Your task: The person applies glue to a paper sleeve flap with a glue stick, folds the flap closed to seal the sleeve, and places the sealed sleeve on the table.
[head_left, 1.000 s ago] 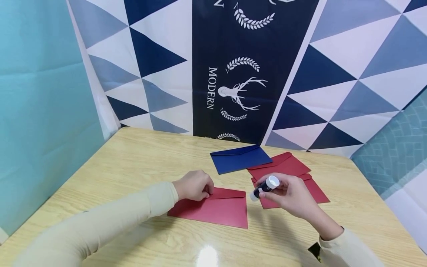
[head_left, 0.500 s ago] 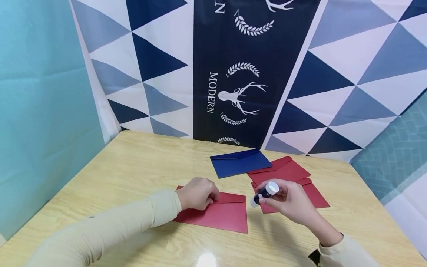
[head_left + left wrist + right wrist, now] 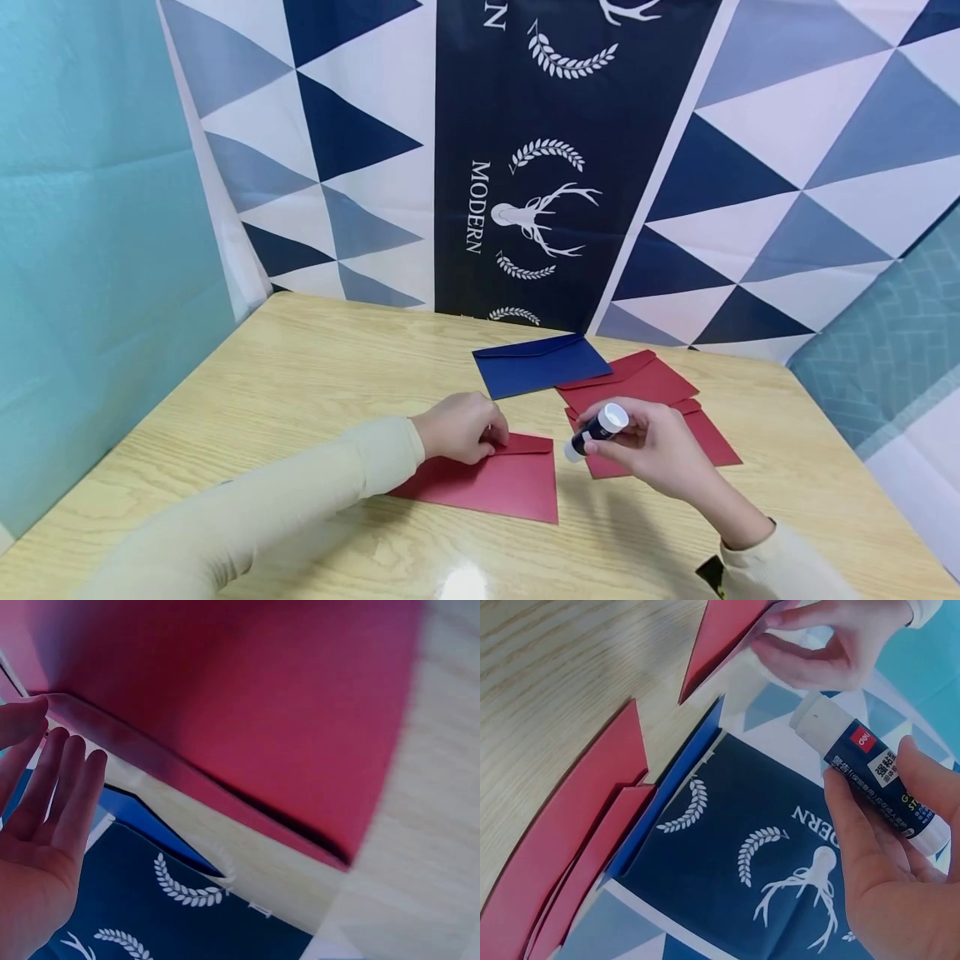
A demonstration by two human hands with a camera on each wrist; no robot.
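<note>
A red envelope [image 3: 502, 479] lies on the table in the middle of the head view, its narrow flap [image 3: 528, 446] folded over along the far side. My left hand [image 3: 463, 427] is at that far edge, thumb and index finger pinching the flap; its other fingers look nearly straight in the left wrist view. To the right of the envelope, my right hand [image 3: 660, 446] holds a glue stick [image 3: 597, 432] above the table, tilted. The right wrist view shows the glue stick's dark label [image 3: 877, 769] and white ends, gripped between thumb and fingers.
A blue envelope [image 3: 542, 367] lies behind, its corner by two more red envelopes [image 3: 645, 377] at the right, partly under my right hand in the head view. A patterned cloth [image 3: 517, 167] hangs at the table's back edge and a teal sheet [image 3: 112, 208] hangs on the left.
My left hand has slid to the right along the flap of the red envelope. The right hand with the glue stick stays about where it was. The head view has tilted slightly.
</note>
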